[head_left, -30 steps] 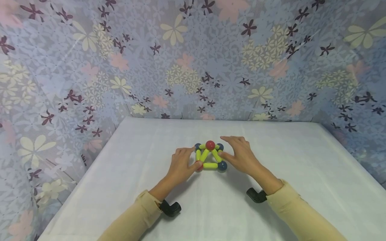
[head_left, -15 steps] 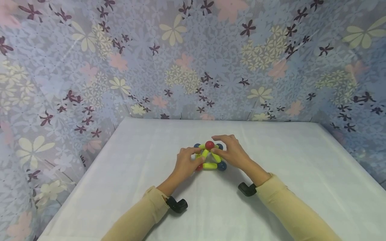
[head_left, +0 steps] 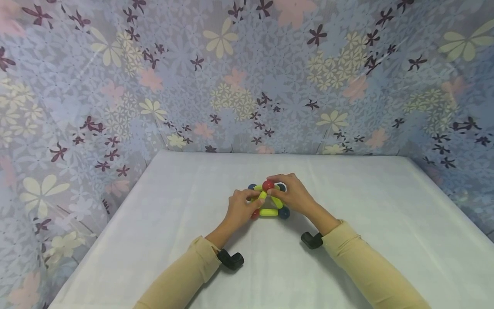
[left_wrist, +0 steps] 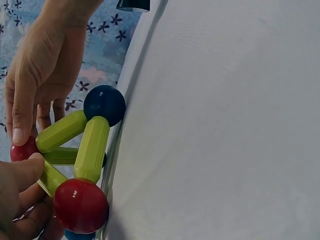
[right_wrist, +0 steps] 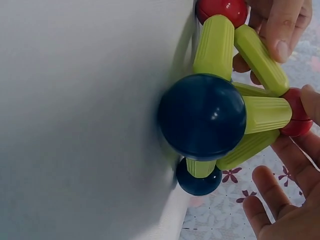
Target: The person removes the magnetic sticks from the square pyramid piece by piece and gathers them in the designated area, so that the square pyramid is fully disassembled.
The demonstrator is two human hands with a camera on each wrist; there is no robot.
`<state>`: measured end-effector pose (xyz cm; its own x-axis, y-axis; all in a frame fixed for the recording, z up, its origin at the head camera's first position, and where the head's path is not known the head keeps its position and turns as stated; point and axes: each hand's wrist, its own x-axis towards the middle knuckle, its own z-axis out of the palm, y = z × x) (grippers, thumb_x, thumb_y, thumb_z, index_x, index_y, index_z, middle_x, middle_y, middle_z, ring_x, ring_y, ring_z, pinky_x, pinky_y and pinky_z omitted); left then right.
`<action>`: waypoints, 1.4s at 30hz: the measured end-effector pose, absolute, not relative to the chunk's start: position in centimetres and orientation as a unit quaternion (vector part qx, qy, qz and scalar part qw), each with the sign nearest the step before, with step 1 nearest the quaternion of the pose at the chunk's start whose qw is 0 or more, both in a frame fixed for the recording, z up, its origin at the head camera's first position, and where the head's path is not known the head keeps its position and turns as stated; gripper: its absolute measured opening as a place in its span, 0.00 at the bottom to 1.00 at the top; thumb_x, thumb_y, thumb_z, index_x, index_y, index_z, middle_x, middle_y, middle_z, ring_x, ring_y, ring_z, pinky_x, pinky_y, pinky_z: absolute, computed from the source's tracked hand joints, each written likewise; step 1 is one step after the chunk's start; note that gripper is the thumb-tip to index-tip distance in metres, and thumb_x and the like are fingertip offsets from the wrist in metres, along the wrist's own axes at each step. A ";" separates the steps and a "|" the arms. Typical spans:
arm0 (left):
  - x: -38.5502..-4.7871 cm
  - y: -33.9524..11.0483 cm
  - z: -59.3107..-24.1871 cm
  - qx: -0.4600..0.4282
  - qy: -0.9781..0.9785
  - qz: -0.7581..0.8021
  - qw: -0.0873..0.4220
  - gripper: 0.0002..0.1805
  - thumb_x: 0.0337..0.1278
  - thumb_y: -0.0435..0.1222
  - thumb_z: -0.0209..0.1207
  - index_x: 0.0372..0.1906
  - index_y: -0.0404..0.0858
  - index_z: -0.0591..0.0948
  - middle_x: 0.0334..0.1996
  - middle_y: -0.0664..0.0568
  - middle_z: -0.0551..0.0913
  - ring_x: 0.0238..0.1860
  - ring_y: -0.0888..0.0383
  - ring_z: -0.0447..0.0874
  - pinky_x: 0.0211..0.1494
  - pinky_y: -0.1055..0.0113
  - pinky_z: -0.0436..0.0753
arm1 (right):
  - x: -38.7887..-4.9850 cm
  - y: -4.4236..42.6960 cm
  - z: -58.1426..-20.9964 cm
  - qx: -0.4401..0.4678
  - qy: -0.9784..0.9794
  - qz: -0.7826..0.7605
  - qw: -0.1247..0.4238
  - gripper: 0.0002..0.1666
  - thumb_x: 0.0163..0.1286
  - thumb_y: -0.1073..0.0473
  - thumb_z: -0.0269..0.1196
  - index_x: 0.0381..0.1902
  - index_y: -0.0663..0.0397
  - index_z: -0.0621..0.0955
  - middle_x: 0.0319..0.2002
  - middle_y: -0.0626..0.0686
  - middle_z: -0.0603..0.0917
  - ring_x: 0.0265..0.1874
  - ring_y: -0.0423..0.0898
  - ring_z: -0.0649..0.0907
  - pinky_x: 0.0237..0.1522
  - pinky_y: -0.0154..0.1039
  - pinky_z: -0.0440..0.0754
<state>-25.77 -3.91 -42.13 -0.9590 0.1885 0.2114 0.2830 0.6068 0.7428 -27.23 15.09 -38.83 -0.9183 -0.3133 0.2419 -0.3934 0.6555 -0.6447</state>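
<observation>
A small pyramid of yellow-green magnetic rods and balls stands on the white table. Its top is a red ball (head_left: 268,185); a red ball (left_wrist: 81,205) and several blue balls, one of them the blue ball (head_left: 284,212) at front right, form the base corners. My left hand (head_left: 238,210) pinches the slanted rod (right_wrist: 261,60) that joins the front-left red ball to the top. From the right, my right hand (head_left: 295,196) grips the top red ball between thumb and index finger. Its other fingers (right_wrist: 270,187) are spread below, in the right wrist view. Part of the rear base is hidden by the hands.
A white cloth covers the table (head_left: 347,257), whose far edge meets a flowered curtain (head_left: 185,86). Black curved pieces (head_left: 230,260) stick out from under both beige sleeves (head_left: 181,270) at the wrists.
My right hand has moved left from beside the pyramid and taken hold of the top red ball. My left hand has shifted right and now pinches the slanted rod. The pyramid has stayed in place.
</observation>
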 end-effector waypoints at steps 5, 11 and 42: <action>-25.6 -3.7 -42.0 -0.119 -0.894 -0.430 0.046 0.15 0.56 0.44 0.62 0.47 0.43 0.84 0.38 0.49 0.84 0.43 0.55 0.71 0.44 0.61 0.65 | -27.2 15.1 -38.9 0.190 -0.910 0.364 0.053 0.25 0.62 0.49 0.64 0.57 0.48 0.78 0.51 0.53 0.82 0.48 0.55 0.74 0.48 0.50 0.73; -25.2 -3.6 -42.1 -0.112 -0.895 -0.430 0.034 0.15 0.57 0.44 0.61 0.47 0.44 0.84 0.39 0.50 0.84 0.44 0.55 0.71 0.48 0.57 0.66 | -26.8 15.3 -39.0 0.185 -0.916 0.354 0.046 0.25 0.62 0.48 0.64 0.57 0.46 0.78 0.50 0.52 0.82 0.46 0.53 0.74 0.45 0.47 0.73; -20.3 -4.5 -42.5 -0.155 -0.867 -0.472 0.020 0.12 0.56 0.41 0.62 0.44 0.42 0.84 0.35 0.53 0.83 0.38 0.59 0.69 0.38 0.68 0.65 | -21.5 15.2 -39.4 0.209 -0.910 0.345 0.095 0.23 0.60 0.50 0.66 0.53 0.47 0.80 0.44 0.48 0.80 0.44 0.48 0.75 0.42 0.40 0.73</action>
<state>-20.32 -4.47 -42.54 -0.9508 0.2504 0.1823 0.2890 0.5057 0.8128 -21.46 15.16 -39.37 -0.8947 -0.3149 0.3167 -0.4457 0.6750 -0.5880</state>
